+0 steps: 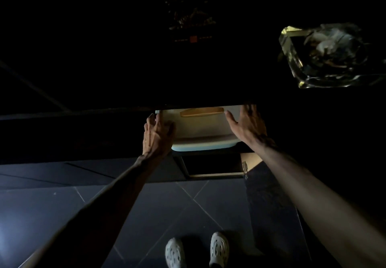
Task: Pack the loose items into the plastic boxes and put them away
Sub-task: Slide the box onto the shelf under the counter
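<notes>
Plastic box: there it is, the pale plastic box (200, 129), held in the air between both hands at the front edge of the dark tabletop (104, 79), its far end tucked under that edge.
Lid: an orange handle (201, 111) runs across the top, near the far side.
Left hand: the left hand (157, 135) grips the box's left end, fingers (150, 121) bent round the side and the thumb lying on the lid.
Right hand: the right hand (247, 126) presses flat on the right end, fingers (249, 110) straight and spread, the thumb out along the lid.
Below the box: an open cabinet (213, 166) shows a dark hollow with a pale frame, directly under the box, and its door (251, 160) swings out to the right with a hinge showing.
Tabletop: well off to the right sits a thick glass ashtray (330, 55), catching some light; what lies in it is too dim to tell.
Floor: dark tiles (62, 209), and two pale perforated clogs (219, 249) at the bottom edge.
Light: very low, much of the scene is black.
</notes>
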The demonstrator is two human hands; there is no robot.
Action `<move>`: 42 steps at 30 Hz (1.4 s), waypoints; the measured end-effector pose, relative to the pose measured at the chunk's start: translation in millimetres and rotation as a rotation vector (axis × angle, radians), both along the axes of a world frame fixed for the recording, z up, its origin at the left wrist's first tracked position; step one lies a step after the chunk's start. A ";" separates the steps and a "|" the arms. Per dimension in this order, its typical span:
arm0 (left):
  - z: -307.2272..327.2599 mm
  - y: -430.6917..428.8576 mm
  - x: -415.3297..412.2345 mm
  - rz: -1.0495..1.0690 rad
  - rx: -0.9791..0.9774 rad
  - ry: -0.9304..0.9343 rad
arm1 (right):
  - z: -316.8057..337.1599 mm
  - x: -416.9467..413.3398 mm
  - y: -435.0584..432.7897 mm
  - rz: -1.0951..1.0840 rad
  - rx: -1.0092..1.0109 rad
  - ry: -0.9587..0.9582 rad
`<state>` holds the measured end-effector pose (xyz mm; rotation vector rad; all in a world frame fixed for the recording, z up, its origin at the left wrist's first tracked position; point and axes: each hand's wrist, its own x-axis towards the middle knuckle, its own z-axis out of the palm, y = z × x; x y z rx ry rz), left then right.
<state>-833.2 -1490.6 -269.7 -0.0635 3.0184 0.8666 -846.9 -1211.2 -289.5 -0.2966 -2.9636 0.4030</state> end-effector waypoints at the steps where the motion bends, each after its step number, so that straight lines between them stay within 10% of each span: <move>1: -3.0 2.8 -5.2 0.009 0.019 -0.009 | -9.5 -6.7 -0.3 -0.004 -0.022 -0.023; 13: -14.2 24.7 -6.0 0.168 -0.030 0.046 | -32.6 -4.6 -6.9 -0.110 -0.051 0.014; 26: 4.6 37.0 165.0 0.040 0.040 0.051 | 4.5 205.5 2.7 -0.237 -0.041 0.107; 42: -233.0 54.0 190.2 0.055 0.045 -0.092 | -227.6 231.7 21.0 -0.213 -0.163 -0.088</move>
